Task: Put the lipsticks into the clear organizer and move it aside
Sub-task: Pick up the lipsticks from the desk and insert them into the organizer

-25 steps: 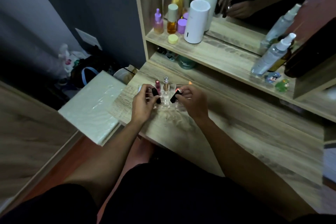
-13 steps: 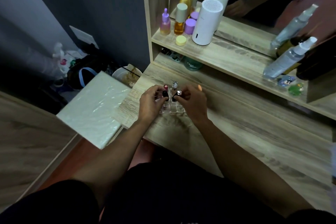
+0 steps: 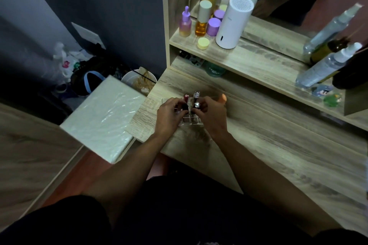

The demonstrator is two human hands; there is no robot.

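The clear organizer point(image 3: 189, 120) stands on the wooden vanity top point(image 3: 268, 145), between my two hands. Two lipsticks stand upright in its far slots: a red-capped one point(image 3: 186, 97) and a silver-topped one point(image 3: 196, 94). My left hand point(image 3: 169, 114) pinches a dark lipstick point(image 3: 185, 106) set upright in a slot. My right hand point(image 3: 212, 114) pinches another dark lipstick with a shiny top point(image 3: 197, 105) in the neighbouring slot. My fingers hide most of the organizer's sides.
The shelf above holds a white cylinder device point(image 3: 234, 23), several cosmetic bottles point(image 3: 203, 19), a yellow jar point(image 3: 203, 43) and spray bottles point(image 3: 326, 65). A mirror stands behind them. A white padded stool point(image 3: 103, 117) and a bin point(image 3: 139, 81) sit left of the vanity.
Both hands brought their tilted lipsticks together and stood them upright into the organizer's slots. The camera view shifted slightly.
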